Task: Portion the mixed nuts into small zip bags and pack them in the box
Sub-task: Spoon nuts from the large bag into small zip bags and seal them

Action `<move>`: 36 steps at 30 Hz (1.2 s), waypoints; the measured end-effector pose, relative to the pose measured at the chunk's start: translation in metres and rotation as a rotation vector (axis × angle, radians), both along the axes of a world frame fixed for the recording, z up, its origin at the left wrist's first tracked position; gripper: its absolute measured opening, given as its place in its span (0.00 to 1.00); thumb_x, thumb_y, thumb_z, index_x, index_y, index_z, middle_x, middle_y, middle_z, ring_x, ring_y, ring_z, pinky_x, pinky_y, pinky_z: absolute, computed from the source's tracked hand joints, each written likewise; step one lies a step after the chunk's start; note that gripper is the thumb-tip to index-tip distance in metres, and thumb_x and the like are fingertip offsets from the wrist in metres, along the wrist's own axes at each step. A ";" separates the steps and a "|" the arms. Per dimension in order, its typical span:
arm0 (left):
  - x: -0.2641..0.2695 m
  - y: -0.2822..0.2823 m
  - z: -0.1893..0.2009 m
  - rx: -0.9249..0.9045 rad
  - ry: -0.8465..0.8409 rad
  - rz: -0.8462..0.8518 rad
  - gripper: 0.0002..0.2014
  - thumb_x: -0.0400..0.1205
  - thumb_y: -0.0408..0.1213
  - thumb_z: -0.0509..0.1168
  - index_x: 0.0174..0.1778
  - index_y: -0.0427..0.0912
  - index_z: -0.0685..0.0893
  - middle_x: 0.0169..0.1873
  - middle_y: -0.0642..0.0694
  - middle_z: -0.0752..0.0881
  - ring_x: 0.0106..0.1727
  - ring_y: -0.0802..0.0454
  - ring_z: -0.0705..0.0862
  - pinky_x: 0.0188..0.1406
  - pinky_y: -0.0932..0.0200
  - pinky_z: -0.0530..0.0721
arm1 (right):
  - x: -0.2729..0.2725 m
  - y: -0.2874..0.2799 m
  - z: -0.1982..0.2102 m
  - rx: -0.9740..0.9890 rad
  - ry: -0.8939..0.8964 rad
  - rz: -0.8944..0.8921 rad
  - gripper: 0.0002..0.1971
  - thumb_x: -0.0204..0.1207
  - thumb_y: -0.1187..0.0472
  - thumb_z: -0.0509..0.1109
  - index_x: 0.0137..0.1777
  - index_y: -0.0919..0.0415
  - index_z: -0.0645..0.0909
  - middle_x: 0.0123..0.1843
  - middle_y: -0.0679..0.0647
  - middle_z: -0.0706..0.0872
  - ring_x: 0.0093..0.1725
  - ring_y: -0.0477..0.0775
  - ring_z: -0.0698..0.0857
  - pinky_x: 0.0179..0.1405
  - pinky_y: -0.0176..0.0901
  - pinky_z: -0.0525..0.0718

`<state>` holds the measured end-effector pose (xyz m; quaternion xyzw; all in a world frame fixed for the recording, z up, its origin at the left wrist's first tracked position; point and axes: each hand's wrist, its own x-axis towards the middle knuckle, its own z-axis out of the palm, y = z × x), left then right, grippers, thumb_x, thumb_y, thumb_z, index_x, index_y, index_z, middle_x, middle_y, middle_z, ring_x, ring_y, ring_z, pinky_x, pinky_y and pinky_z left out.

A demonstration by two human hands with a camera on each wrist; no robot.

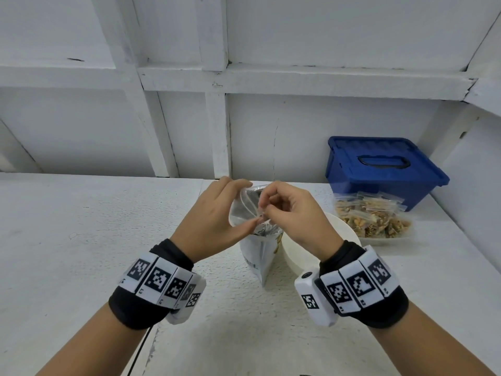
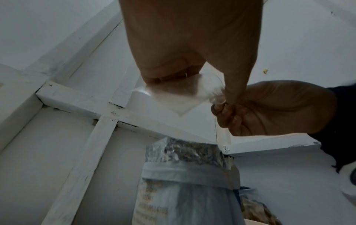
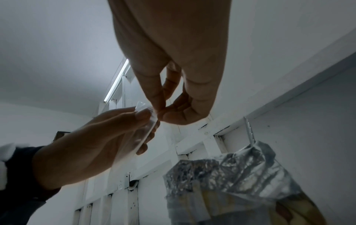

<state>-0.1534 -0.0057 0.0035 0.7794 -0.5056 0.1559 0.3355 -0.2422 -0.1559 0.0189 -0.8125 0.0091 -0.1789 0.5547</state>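
- I have an empty small zip bag [image 1: 244,204] up in the air between both hands, right above the mouth of the big foil nut pouch [image 1: 261,251]; I judge I keep it there so that whatever drops while filling falls back into the pouch.
- My left hand [image 1: 214,215] holds the bag from the side, thumb and fingers curled round its clear film, which keeps it steady and upright.
- My right hand [image 1: 292,215] pinches the bag's top edge between thumb and fingertip, the other fingers curled; I take this as working the zip lips apart, since the bag has no nuts in it yet.
- The pouch stands upright on the table [image 1: 81,240], its crumpled silver top open just under my hands, so the reach for nuts is short.
- A white bowl [image 1: 339,237] sits just beside the pouch, partly hidden by my right wrist; I cannot tell what is in it.
- Further right lies a heap of filled zip bags [image 1: 371,218] on a shallow clear tray, touching the front of the blue box [image 1: 379,169], whose lid is on, so the packing is not yet done.
- The table is rough, white-painted and speckled, set against a white wall [image 1: 298,131] with raised painted battens; a lit tube lamp [image 3: 116,80] shows overhead.
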 end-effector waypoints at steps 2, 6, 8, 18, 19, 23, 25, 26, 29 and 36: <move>0.000 -0.001 0.000 0.006 -0.013 -0.004 0.28 0.75 0.58 0.63 0.63 0.39 0.77 0.48 0.50 0.79 0.46 0.60 0.72 0.47 0.63 0.77 | 0.000 0.002 0.001 -0.093 0.015 0.004 0.15 0.75 0.74 0.64 0.42 0.53 0.86 0.39 0.52 0.85 0.36 0.43 0.83 0.39 0.36 0.82; 0.000 -0.002 -0.005 0.053 -0.037 -0.022 0.27 0.76 0.57 0.63 0.64 0.43 0.76 0.50 0.48 0.80 0.48 0.50 0.79 0.47 0.49 0.81 | 0.002 0.001 0.004 -0.217 0.109 0.016 0.15 0.78 0.72 0.61 0.56 0.58 0.86 0.43 0.46 0.83 0.36 0.39 0.80 0.38 0.26 0.77; -0.001 -0.002 -0.007 0.081 -0.013 -0.029 0.30 0.75 0.59 0.62 0.68 0.44 0.74 0.50 0.49 0.80 0.48 0.51 0.78 0.48 0.50 0.81 | 0.001 -0.001 0.003 -0.199 0.126 0.010 0.15 0.77 0.71 0.62 0.56 0.58 0.86 0.40 0.43 0.84 0.36 0.40 0.81 0.38 0.30 0.78; 0.005 0.003 -0.012 0.066 0.134 -0.047 0.22 0.72 0.59 0.63 0.57 0.49 0.78 0.45 0.62 0.77 0.44 0.67 0.74 0.45 0.74 0.72 | 0.000 -0.007 0.004 -0.186 0.123 0.014 0.08 0.77 0.61 0.69 0.53 0.56 0.87 0.43 0.43 0.87 0.42 0.36 0.84 0.44 0.27 0.80; 0.006 0.005 -0.011 0.054 0.149 -0.034 0.20 0.73 0.59 0.62 0.55 0.52 0.77 0.44 0.64 0.77 0.45 0.67 0.75 0.45 0.76 0.72 | -0.001 -0.010 0.006 -0.191 0.078 -0.048 0.08 0.77 0.61 0.68 0.53 0.56 0.86 0.42 0.44 0.87 0.41 0.37 0.83 0.42 0.26 0.80; 0.014 0.013 -0.011 -0.004 0.250 0.063 0.21 0.72 0.60 0.65 0.56 0.55 0.74 0.45 0.67 0.77 0.50 0.65 0.76 0.44 0.80 0.71 | 0.002 -0.032 0.009 -0.319 -0.049 -0.383 0.11 0.78 0.57 0.68 0.57 0.59 0.81 0.43 0.50 0.81 0.38 0.39 0.76 0.37 0.21 0.75; 0.018 0.013 -0.013 -0.012 0.308 0.104 0.21 0.73 0.55 0.70 0.58 0.51 0.76 0.45 0.64 0.78 0.49 0.68 0.76 0.41 0.81 0.71 | 0.010 -0.043 0.001 -0.348 0.084 -0.431 0.17 0.77 0.52 0.69 0.62 0.58 0.78 0.46 0.51 0.79 0.39 0.41 0.75 0.35 0.23 0.71; 0.020 0.012 -0.014 -0.009 0.335 0.113 0.22 0.74 0.52 0.71 0.60 0.48 0.77 0.45 0.62 0.79 0.47 0.70 0.76 0.40 0.80 0.71 | 0.013 -0.045 -0.005 -0.355 0.168 -0.413 0.19 0.76 0.50 0.69 0.63 0.58 0.77 0.47 0.51 0.79 0.41 0.42 0.75 0.36 0.24 0.70; 0.023 0.009 -0.018 0.006 0.389 0.126 0.23 0.74 0.48 0.71 0.63 0.46 0.78 0.47 0.61 0.79 0.44 0.71 0.77 0.39 0.79 0.72 | 0.020 -0.045 -0.023 -0.389 0.236 -0.351 0.14 0.76 0.53 0.69 0.56 0.61 0.82 0.42 0.53 0.83 0.41 0.48 0.78 0.36 0.32 0.71; 0.021 0.000 -0.022 0.052 0.462 0.123 0.20 0.75 0.48 0.70 0.62 0.51 0.76 0.49 0.64 0.77 0.44 0.68 0.77 0.36 0.77 0.74 | 0.024 -0.039 -0.023 -0.525 -0.006 -0.280 0.08 0.81 0.61 0.63 0.50 0.64 0.83 0.39 0.55 0.85 0.37 0.49 0.81 0.33 0.24 0.72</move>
